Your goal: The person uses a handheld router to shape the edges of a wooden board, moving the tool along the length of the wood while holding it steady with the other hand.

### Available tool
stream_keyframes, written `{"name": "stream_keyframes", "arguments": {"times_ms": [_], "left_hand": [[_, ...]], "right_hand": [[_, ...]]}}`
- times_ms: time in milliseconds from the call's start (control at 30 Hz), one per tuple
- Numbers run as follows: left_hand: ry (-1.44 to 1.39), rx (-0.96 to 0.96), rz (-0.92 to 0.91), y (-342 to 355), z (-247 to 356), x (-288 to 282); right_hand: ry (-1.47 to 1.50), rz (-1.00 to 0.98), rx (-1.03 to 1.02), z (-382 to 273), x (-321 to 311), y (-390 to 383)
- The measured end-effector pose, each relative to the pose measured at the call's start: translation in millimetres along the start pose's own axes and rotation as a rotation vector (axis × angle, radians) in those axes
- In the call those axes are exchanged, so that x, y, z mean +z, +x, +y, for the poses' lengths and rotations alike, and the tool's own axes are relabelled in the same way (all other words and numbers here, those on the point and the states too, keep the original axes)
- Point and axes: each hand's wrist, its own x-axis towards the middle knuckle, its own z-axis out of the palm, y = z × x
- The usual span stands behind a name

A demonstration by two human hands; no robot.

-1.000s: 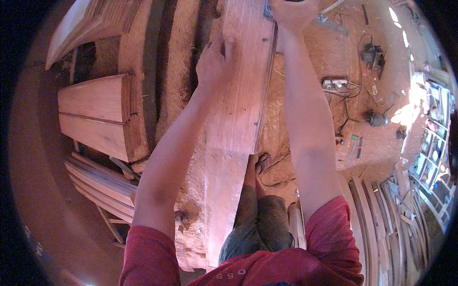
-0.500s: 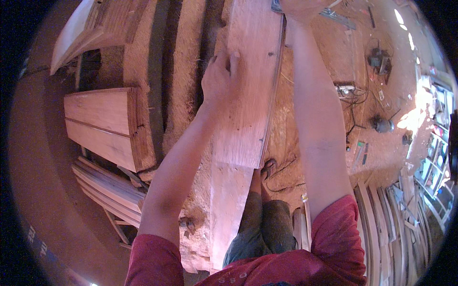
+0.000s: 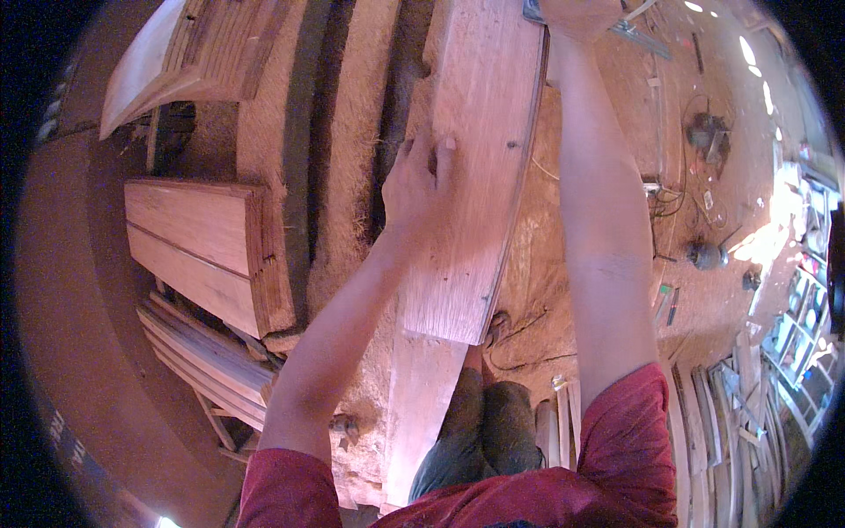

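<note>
Wooden board [image 3: 488, 114] under left hand [image 3: 415, 189], thumb and fingers apart; right hand's [image 3: 581, 14] grip unclear.

A long plank [image 3: 484, 176] lies on what seems a bench [image 3: 422, 377]

Plank [image 3: 489, 163] is pretty long, reddish and dark-spotted, lying flat, with a bluish tool [image 3: 532, 11] mostly cut off up top.

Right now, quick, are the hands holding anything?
Left hand: on the wooden board; grip cannot be told.
Right hand: cut off at top; cannot be told.
</note>
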Motion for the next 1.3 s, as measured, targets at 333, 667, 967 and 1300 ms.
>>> {"name": "stream_keyframes", "arguments": {"times_ms": [333,667,967,1300], "left_hand": [[-0.075,0.001,-0.026,1.2,-2.4,2.0],[-0.067,-0.090,-0.080,-0.1,9.7,-8.6],[-0.029,-0.056,-0.070,3.4,4.9,-5.4],[-0.038,0.019,-0.018,4.4,3.0,-3.5]], "right_hand": [[0.041,-0.030,0.199,13.1,23.6,23.4],[0.140,-0.137,0.302,40.6,69.8,68.5],[0.181,-0.114,0.209,70.3,101.0,97.0],[0.182,-0.124,0.194,69.6,102.7,111.4]]}}
